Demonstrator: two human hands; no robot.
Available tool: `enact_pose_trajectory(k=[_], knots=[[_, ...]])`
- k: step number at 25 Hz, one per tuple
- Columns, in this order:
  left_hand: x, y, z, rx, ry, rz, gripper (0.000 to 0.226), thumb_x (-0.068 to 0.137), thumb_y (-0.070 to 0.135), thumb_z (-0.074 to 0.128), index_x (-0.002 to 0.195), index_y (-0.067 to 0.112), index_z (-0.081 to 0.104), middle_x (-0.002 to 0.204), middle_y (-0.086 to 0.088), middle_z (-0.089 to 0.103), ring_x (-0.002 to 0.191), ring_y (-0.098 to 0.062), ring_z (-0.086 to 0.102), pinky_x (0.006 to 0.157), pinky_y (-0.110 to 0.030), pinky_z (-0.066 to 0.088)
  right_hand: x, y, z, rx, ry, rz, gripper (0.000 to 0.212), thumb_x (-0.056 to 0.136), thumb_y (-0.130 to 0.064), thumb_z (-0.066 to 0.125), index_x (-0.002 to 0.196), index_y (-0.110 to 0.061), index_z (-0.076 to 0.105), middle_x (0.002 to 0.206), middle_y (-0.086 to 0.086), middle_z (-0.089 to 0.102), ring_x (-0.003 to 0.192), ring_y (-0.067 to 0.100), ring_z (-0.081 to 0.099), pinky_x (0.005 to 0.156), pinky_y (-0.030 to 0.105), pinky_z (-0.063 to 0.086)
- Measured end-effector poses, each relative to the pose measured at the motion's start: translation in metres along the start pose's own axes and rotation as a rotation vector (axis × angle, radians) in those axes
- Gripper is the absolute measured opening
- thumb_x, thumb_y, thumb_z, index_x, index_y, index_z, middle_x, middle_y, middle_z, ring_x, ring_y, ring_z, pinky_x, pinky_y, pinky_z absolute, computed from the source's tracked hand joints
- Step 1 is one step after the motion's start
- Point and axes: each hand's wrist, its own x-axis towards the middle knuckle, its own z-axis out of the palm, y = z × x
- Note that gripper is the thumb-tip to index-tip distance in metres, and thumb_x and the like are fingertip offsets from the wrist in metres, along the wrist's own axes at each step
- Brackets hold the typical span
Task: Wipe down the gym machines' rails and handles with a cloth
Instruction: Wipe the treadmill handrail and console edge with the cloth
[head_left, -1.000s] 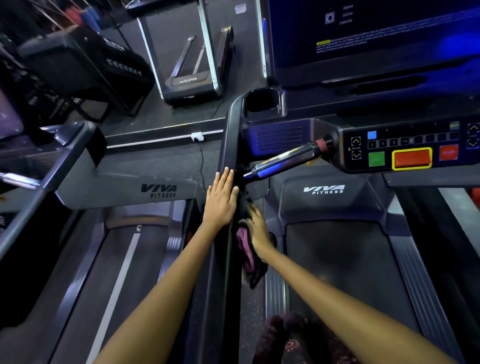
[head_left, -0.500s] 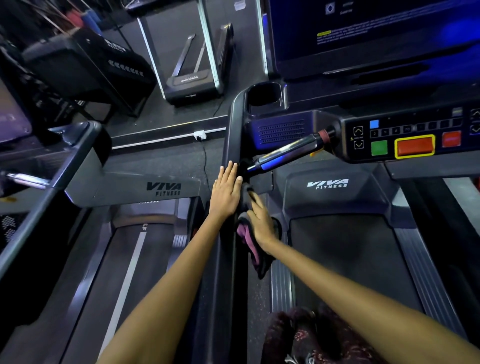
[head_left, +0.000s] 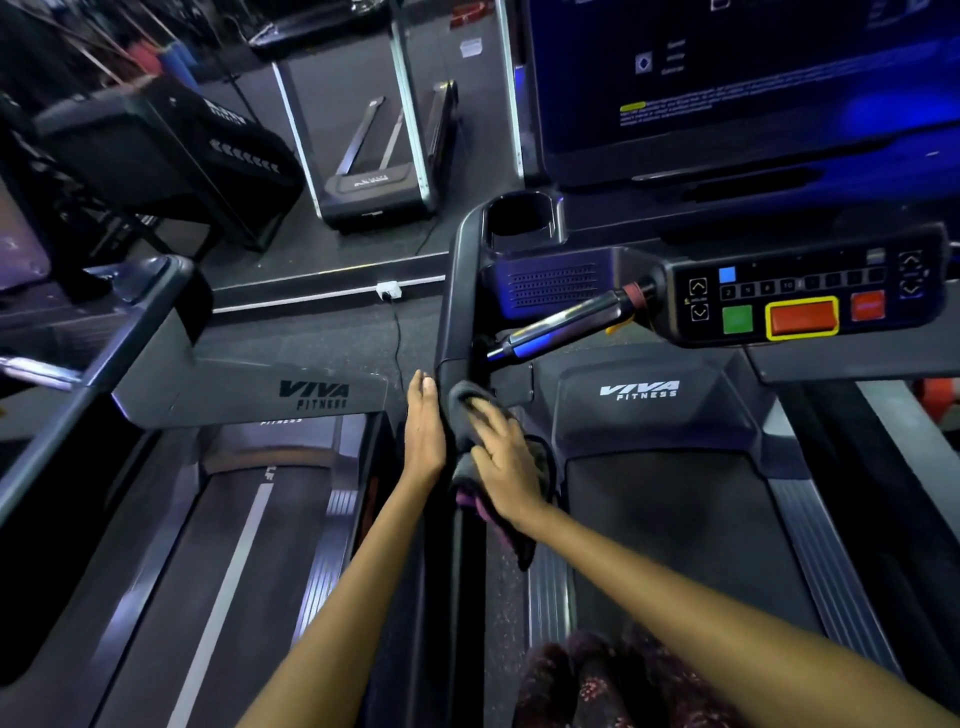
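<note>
A black side rail (head_left: 460, 291) of the treadmill runs from the cup holder down toward me. A dark cloth with a purple underside (head_left: 470, 467) lies draped over the rail. My right hand (head_left: 504, 462) lies on top of the cloth with fingers spread, pressing it onto the rail. My left hand (head_left: 425, 421) rests with straight fingers against the rail's left side, level with the cloth. A chrome pulse handle (head_left: 561, 325) sticks out from the console toward the rail, just above the cloth.
The console (head_left: 800, 291) with green and red buttons sits at right, below a dark screen (head_left: 727, 78). A cup holder (head_left: 519, 218) tops the rail. A second treadmill (head_left: 234, 519) lies at left, and another machine (head_left: 374, 156) stands beyond.
My right hand has slid the cloth up the rail and moved from the rail's right side onto its top. My left hand has turned edge-on against the rail's left side.
</note>
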Motion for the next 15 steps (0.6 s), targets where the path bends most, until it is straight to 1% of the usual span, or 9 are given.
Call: enact_pose_trajectory(k=[1,3,5,6,7,9,12,14,15], knots=[[0.000,0.001,0.000,-0.076,0.042,-0.031,0.062,0.098,0.049,0.029,0.146,0.010,0.025,0.152,-0.005,0.029,0.139,-0.016,0.027,0.116,-0.032,0.019,-0.004,-0.001,-0.003,-0.093,-0.027,-0.108,0.053,0.081,-0.019,0.032,0.125,-0.003,0.057,0.136,0.008,0.051,0.108,0.035,0.052,0.099,0.040,0.039],[-0.002,0.004,0.000,-0.154,0.108,-0.070,0.059,0.099,0.048,0.027,0.143,0.009,0.030,0.148,-0.011,0.035,0.136,-0.021,0.033,0.115,-0.040,0.024,0.013,0.003,-0.016,-0.267,-0.096,-0.251,0.055,0.080,-0.028,0.030,0.121,-0.007,0.061,0.134,0.005,0.054,0.096,0.033,0.053,0.085,0.043,0.047],[-0.008,0.006,-0.001,-0.103,0.121,-0.079,0.054,0.100,0.043,0.026,0.139,0.007,0.035,0.143,-0.012,0.042,0.132,-0.023,0.039,0.111,-0.033,0.027,0.044,0.001,-0.027,-0.445,-0.172,-0.309,0.050,0.083,-0.030,0.034,0.123,-0.013,0.059,0.136,0.000,0.052,0.095,0.033,0.052,0.078,0.044,0.049],[-0.014,0.008,0.000,-0.010,0.106,-0.084,0.052,0.101,0.043,0.026,0.138,0.008,0.038,0.140,-0.011,0.044,0.130,-0.023,0.041,0.106,-0.029,0.029,0.061,-0.003,-0.031,-0.531,-0.216,-0.295,0.046,0.086,-0.028,0.037,0.126,-0.016,0.057,0.138,-0.002,0.048,0.100,0.033,0.050,0.080,0.044,0.048],[-0.022,0.010,0.002,0.137,0.087,-0.106,0.052,0.100,0.043,0.025,0.138,0.010,0.038,0.141,-0.011,0.045,0.129,-0.024,0.042,0.100,-0.029,0.030,0.077,-0.010,-0.033,-0.614,-0.247,-0.267,0.042,0.089,-0.027,0.040,0.128,-0.018,0.054,0.140,-0.004,0.045,0.105,0.032,0.048,0.083,0.044,0.047],[-0.041,0.015,0.008,0.469,0.069,-0.124,0.054,0.100,0.044,0.024,0.143,0.012,0.032,0.146,-0.010,0.039,0.131,-0.028,0.040,0.100,-0.035,0.032,0.096,-0.021,-0.030,-0.730,-0.271,-0.226,0.038,0.093,-0.025,0.042,0.128,-0.020,0.052,0.139,-0.006,0.043,0.112,0.031,0.045,0.086,0.042,0.043],[-0.063,0.009,0.012,0.798,0.092,-0.014,0.062,0.099,0.044,0.024,0.146,0.005,0.021,0.151,-0.013,0.029,0.132,-0.030,0.038,0.101,-0.040,0.035,0.091,-0.016,-0.032,-0.685,-0.361,-0.276,0.038,0.092,-0.020,0.044,0.128,-0.019,0.053,0.140,-0.006,0.043,0.114,0.032,0.044,0.089,0.042,0.043],[-0.070,0.002,0.014,0.917,0.103,0.029,0.070,0.097,0.050,0.026,0.147,0.002,0.017,0.152,-0.015,0.025,0.133,-0.031,0.036,0.100,-0.041,0.037,0.081,-0.007,-0.042,-0.627,-0.426,-0.364,0.041,0.091,-0.019,0.046,0.131,-0.021,0.052,0.143,-0.008,0.041,0.110,0.030,0.045,0.089,0.043,0.044],[-0.072,0.000,0.014,0.954,0.101,0.034,0.074,0.095,0.053,0.027,0.147,0.001,0.014,0.153,-0.016,0.023,0.134,-0.031,0.034,0.101,-0.041,0.037,0.084,-0.006,-0.048,-0.654,-0.449,-0.393,0.042,0.091,-0.020,0.047,0.132,-0.023,0.051,0.143,-0.010,0.039,0.109,0.029,0.045,0.088,0.042,0.043]])
